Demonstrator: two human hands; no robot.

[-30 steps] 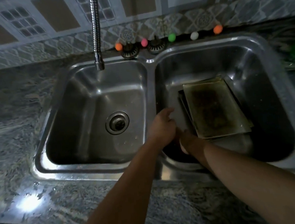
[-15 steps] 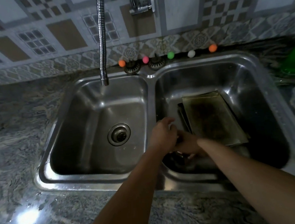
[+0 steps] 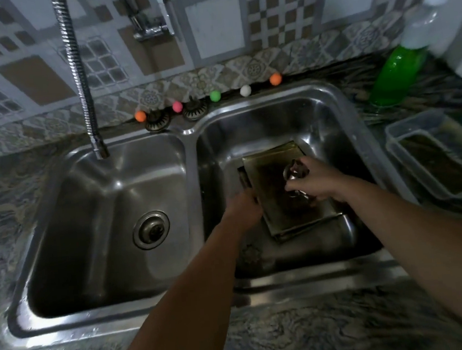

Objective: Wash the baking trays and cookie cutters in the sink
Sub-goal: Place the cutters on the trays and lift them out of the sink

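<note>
A stack of dirty, browned baking trays [image 3: 275, 187] lies in the right basin of a steel double sink [image 3: 190, 139]. My right hand [image 3: 315, 180] hovers over the top tray, shut on a shiny metal cookie cutter [image 3: 295, 170]. My left hand [image 3: 244, 210] is at the left edge of the tray stack, fingers curled down on it; whether it grips the edge is hard to tell. Another dark round piece [image 3: 250, 254], perhaps a cutter, lies on the basin floor near the front.
A flexible tap hose [image 3: 78, 76] hangs over the left basin, which has a drain [image 3: 151, 230]. Small coloured balls [image 3: 215, 95] and two strainers [image 3: 195, 111] line the sink's back rim. A green bottle [image 3: 394, 76] and a clear plastic container [image 3: 432, 157] stand at the right.
My right hand lifted from the front of the right basin with a cookie cutter and moved over the trays. My left hand shifted to the trays' left edge. The view tilted up.
</note>
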